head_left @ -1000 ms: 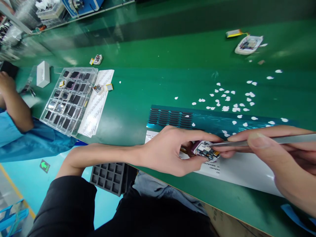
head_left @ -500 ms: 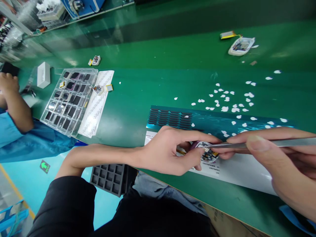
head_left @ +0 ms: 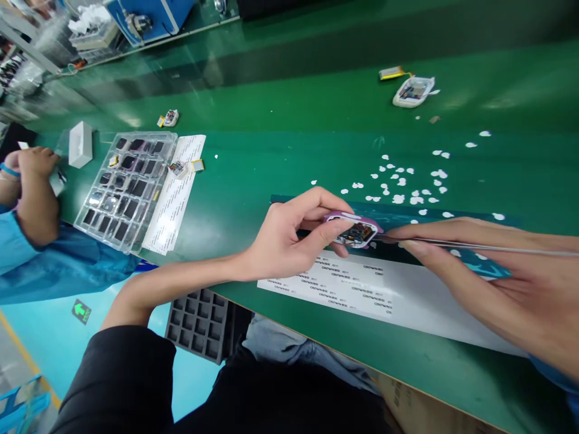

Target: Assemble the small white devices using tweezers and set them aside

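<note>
My left hand (head_left: 296, 232) grips a small purple-and-white watch case (head_left: 355, 232), its inner electronics turned up toward me. The thumb presses on the near edge while the other fingers wrap behind. In my right hand (head_left: 488, 259) a pair of metal tweezers (head_left: 470, 245) is pinched, with the tips at the right side of the case. Whether the tips hold anything cannot be made out. Below the hands lies a white printed sheet (head_left: 325, 283). A dark teal film strip (head_left: 486, 265) is partly covered by both hands.
Several white round tabs (head_left: 402, 181) are scattered beyond my hands. An opened white device with a battery (head_left: 414, 91) lies at the back right. To the left sit a clear compartment tray (head_left: 131, 187), another printed sheet (head_left: 178, 187) and a white box (head_left: 80, 144). A co-worker's arm (head_left: 38, 199) rests beside them.
My left hand has lifted the watch case up and leftward off the sheet and tilted it. My right hand and the tweezers have shifted left, the tips moving from inside the case to its right edge.
</note>
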Tool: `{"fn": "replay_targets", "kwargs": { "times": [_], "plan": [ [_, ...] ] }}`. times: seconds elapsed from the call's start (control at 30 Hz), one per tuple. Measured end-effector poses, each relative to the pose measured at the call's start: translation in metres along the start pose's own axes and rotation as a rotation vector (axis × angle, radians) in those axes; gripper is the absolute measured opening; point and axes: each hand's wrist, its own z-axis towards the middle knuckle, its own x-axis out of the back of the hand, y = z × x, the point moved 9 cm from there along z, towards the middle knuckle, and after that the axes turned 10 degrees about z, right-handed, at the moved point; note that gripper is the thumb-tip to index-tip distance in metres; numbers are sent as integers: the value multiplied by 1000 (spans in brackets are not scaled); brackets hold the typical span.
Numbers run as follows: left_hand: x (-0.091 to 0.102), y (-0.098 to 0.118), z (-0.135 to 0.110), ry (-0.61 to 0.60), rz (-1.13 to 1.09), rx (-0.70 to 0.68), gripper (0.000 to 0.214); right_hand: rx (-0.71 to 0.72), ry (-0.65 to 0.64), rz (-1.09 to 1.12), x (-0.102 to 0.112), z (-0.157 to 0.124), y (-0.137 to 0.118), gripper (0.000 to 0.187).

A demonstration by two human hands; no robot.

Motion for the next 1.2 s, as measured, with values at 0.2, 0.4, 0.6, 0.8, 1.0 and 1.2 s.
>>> {"fn": "replay_targets", "kwargs": {
  "times": [0.2,0.4,0.6,0.8,1.0,1.2],
  "plan": [
    [-2,16,5,-120,687,-331,18,-14,-45,91,-3,14,-1,24],
    [-17,13,2,-285,989,-472,27,-86,-66,130,-5,16,13,32],
    [-25,11,-3,-333,1213,-599,27,-36,-75,154,-6,19,6,27],
    [-25,10,1,-368,1129,-606,38,215,-21,9,-7,10,-14,24],
    [-27,6,5,-400,1144,-563,39,294,-3,4,-2,-4,-15,56],
    [-26,26,-5,-364,876,-647,26,235,63,-45,9,-9,-12,49]
  ]
}}
